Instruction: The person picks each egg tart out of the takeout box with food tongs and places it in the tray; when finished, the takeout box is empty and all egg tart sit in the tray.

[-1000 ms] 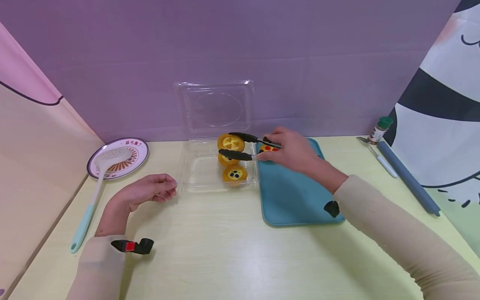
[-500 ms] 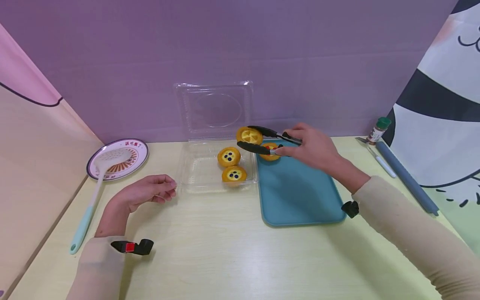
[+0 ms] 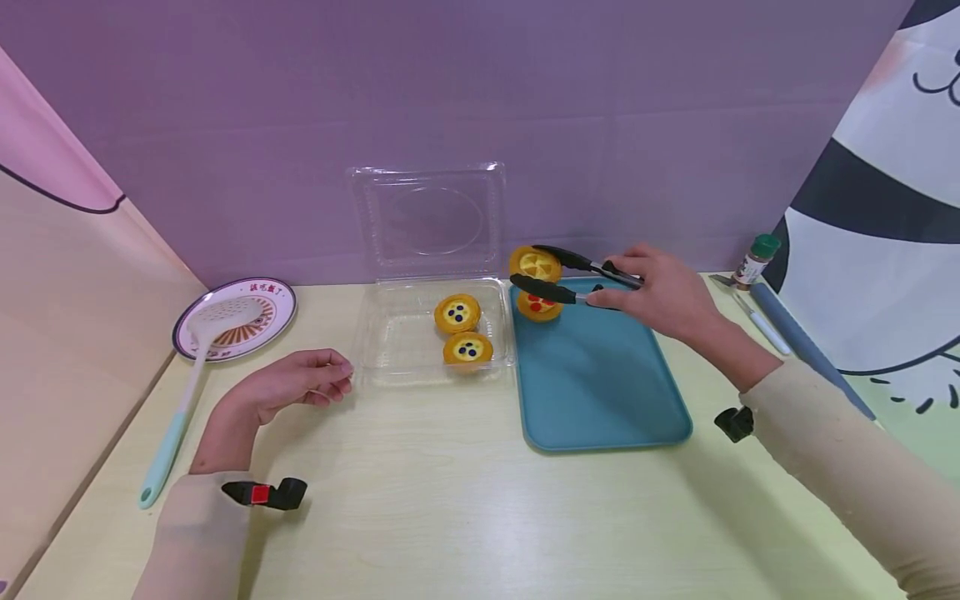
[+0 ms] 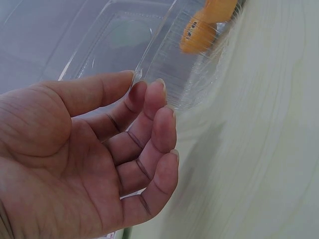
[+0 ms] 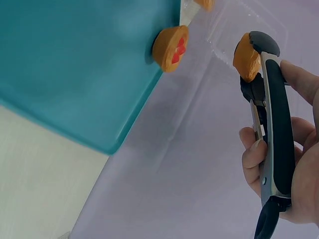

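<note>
My right hand (image 3: 663,292) grips black-tipped tongs (image 5: 278,129), which pinch an egg tart (image 3: 536,263) with pale yellow topping. That tart is raised above the back left corner of a blue tray (image 3: 600,383). On the tray, partly behind the lower tong arm, lies a tart with red topping (image 5: 171,48). Two tarts dotted with dark berries, a rear tart (image 3: 457,313) and a front tart (image 3: 468,347), sit at the right side of a clear plastic box (image 3: 397,333). My left hand (image 3: 296,383) holds nothing, its fingers loosely curled near the box's front left corner.
The box's clear lid (image 3: 431,212) stands raised against the purple backdrop. At left, a slotted ladle (image 3: 176,433) leans on a patterned plate (image 3: 281,312). On the right are a green-capped bottle (image 3: 757,260), a small white-handled knife (image 3: 768,332) and a grey-blue rod (image 3: 813,354).
My right hand has carried the yellow-topped tart in the tongs rightward, out of the clear box to above the tray's corner. The left hand has stayed put.
</note>
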Demonstrator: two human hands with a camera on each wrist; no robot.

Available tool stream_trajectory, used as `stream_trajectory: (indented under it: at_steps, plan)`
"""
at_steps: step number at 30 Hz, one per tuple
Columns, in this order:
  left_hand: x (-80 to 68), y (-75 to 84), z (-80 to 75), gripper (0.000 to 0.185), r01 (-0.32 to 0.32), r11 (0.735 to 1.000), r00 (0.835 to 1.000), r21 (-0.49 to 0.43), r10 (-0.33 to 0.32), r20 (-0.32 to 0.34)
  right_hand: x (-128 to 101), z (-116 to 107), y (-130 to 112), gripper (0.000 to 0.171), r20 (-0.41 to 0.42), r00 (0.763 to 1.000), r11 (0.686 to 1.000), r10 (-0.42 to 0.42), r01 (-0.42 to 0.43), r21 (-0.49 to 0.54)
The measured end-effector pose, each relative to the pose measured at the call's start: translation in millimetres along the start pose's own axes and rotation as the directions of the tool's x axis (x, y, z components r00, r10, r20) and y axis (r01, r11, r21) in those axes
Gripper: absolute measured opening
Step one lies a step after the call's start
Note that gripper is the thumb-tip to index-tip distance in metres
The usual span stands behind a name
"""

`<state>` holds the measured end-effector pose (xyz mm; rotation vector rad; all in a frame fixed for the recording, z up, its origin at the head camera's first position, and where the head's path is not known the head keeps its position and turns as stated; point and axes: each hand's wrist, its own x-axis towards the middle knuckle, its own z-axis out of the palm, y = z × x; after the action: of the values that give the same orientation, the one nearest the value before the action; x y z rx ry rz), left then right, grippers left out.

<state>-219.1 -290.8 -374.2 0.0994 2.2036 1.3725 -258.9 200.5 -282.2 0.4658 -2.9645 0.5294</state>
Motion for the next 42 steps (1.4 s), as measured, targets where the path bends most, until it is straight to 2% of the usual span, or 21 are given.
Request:
stream_trajectory:
  at_steps: [6, 11, 25, 42]
  plan:
    - [-0.7, 0.4, -0.5, 0.035, -0.003, 1.000, 1.000, 0.004, 0.003, -0.003, -4.3, -2.4, 14.2, 0.069, 0.004, 0.999, 0.999, 0.040, -0.040, 0.012]
    - [-0.2, 0.0, -0.3, 0.035, -0.004, 1.000, 1.000, 0.000, 0.004, -0.001, -6.8, -3.2, 25.2, 0.070, 0.009, 0.998, 0.998, 0.056, -0.056, -0.021]
    - [-1.1, 1.4, 0.1, 0.037, 0.004, 1.000, 1.000, 0.002, -0.004, -0.005, -10.5, 5.3, 53.7, 0.075, 0.024, 0.995, 0.995, 0.092, -0.091, -0.048]
    - [-0.5, 1.0, 0.2, 0.036, 0.002, 1.000, 1.000, 0.003, -0.002, -0.002, -14.5, 21.1, 72.6, 0.075, 0.054, 0.992, 0.988, 0.118, -0.112, -0.104]
